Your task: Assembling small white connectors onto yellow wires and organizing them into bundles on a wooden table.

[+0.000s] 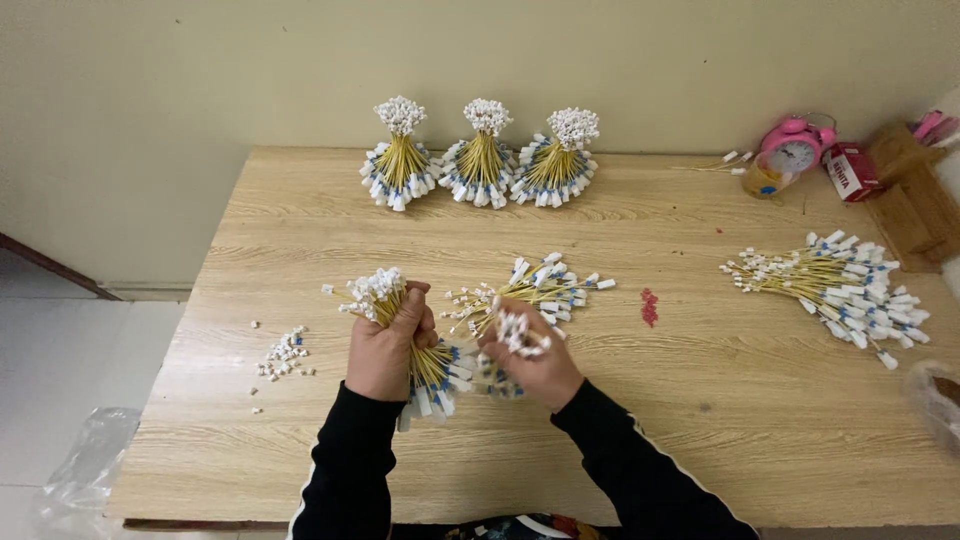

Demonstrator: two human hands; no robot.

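The left hand [385, 345] is closed in a fist around a bundle of yellow cables [415, 345], held upright, with white connectors fanned above the fist and white-and-blue connectors below it. The right hand [535, 362] is curled shut on a few cable ends [520, 333], just beside the left hand. A loose pile of cables [535, 290] lies on the table [700, 420] just beyond the hands. Small white caps [285, 355] are scattered to the left. A larger pile of cables [840, 285] lies well to the right. Three tied bundles [480, 155] stand at the far edge against the wall. A pink alarm clock [795, 145] sits at the far right.
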